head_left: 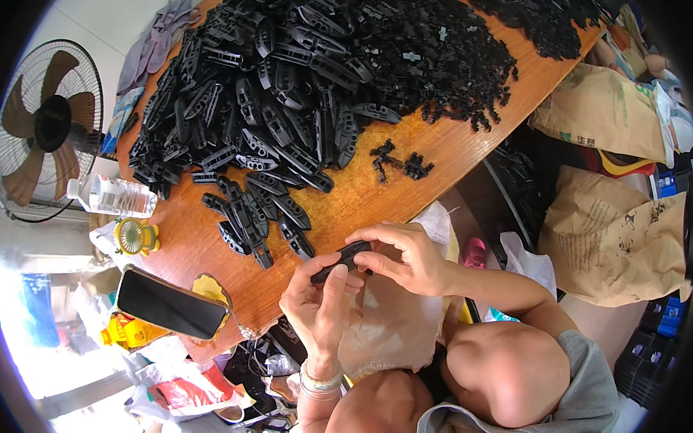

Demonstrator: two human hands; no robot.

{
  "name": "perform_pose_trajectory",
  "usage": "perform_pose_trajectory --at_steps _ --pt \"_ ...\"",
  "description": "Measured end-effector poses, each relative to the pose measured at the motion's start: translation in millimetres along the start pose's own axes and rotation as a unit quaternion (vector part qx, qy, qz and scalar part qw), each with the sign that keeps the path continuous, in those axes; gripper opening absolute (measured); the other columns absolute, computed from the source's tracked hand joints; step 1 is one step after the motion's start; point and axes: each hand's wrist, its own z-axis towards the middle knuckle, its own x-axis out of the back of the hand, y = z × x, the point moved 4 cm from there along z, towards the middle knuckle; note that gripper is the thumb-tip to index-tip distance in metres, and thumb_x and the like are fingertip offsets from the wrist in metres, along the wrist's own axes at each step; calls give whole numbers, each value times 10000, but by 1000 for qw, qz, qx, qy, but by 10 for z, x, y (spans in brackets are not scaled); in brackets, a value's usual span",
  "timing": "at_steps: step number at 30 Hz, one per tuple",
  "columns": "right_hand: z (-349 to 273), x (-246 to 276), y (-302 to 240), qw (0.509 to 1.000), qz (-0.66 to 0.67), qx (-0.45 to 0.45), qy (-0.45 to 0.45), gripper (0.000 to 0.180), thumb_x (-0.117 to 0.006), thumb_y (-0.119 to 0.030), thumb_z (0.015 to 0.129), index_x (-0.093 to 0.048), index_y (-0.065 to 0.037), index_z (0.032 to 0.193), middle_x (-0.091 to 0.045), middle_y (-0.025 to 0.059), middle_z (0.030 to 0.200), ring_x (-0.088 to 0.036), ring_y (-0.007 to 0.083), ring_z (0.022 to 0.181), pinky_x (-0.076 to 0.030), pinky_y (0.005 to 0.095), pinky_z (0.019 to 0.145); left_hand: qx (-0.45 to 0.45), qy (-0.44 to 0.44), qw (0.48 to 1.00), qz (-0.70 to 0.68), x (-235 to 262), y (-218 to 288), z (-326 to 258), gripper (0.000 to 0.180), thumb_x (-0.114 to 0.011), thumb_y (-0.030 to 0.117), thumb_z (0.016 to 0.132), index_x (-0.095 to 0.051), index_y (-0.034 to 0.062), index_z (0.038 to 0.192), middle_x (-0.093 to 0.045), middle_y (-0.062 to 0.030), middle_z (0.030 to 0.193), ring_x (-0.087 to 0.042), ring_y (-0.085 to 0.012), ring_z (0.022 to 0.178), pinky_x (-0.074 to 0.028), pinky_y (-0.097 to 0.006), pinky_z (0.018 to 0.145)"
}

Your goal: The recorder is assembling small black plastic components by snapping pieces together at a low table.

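Between my two hands, just off the near edge of the wooden table (pixel 347 209), is an elongated black plastic part (pixel 343 262). My left hand (pixel 321 296) is closed on its lower left end, thumb raised along it. My right hand (pixel 406 257) pinches the other end with thumb and fingertips. My fingers cover much of the part, so its details are hidden. Close by on the table lies a small group of similar long black parts (pixel 247 213). To its right sit several small black connector pieces (pixel 400 160).
A large heap of long black parts (pixel 282 84) adjoins a heap of small black pieces (pixel 443 59). At left are a fan (pixel 53 124), a clear bottle (pixel 122 196), a yellow mini fan (pixel 136 237) and a phone (pixel 172 302). Brown paper sacks (pixel 613 233) stand at right.
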Motion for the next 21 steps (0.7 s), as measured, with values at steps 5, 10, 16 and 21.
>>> perform_pose_trajectory --at_steps 5,10,16,21 --pt "44 166 65 988 36 -66 -133 240 -670 -93 809 -641 -39 1042 -635 71 814 -591 161 692 -483 270 656 -119 -50 983 128 151 77 124 230 -621 128 858 -593 -35 1019 -655 -88 867 -627 -135 698 -472 -223 588" --pt "264 467 169 920 -346 107 147 125 -680 -139 765 -618 -30 765 -549 81 754 -543 238 701 -440 347 631 -154 165 870 438 410 -7 398 257 -719 241 777 -606 13 811 -562 -58 661 -495 -166 517 -393 -313 514" --pt "373 336 233 839 -505 108 173 132 -680 -134 739 -591 -38 728 -527 82 784 -515 245 747 -421 360 662 -141 149 839 504 391 -72 411 177 -690 122 766 -556 12 729 -519 -66 609 -479 -193 492 -363 -324 486" --pt "239 270 177 910 -332 172 180 121 -693 -17 725 -618 -27 820 -576 71 801 -552 205 687 -449 314 585 -44 131 985 104 338 -171 253 176 -641 -16 763 -470 23 766 -609 -57 709 -540 -93 553 -396 -199 494"
